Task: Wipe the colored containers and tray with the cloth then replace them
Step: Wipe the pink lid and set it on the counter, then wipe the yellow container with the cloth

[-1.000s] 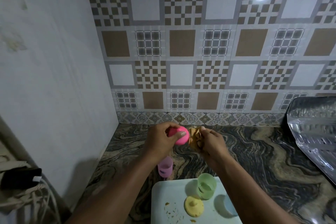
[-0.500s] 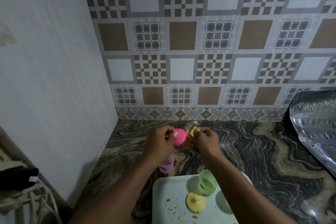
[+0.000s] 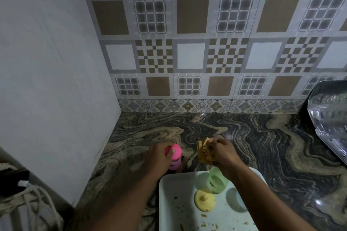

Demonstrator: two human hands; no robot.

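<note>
Two bare forearms are showing from the bottom edge of the head view, and no sleeve, cuff or glove is covering either of them down to where the frame is cutting them off. No watch, bangle or band is sitting at either wrist. The left hand (image 3: 159, 157) is showing a thumbnail that is catching the light, pale and short. The right hand (image 3: 224, 153) is showing its back and knuckles, and no ring is showing on the fingers that are facing the camera. The dim light is blurring finer detail.
</note>
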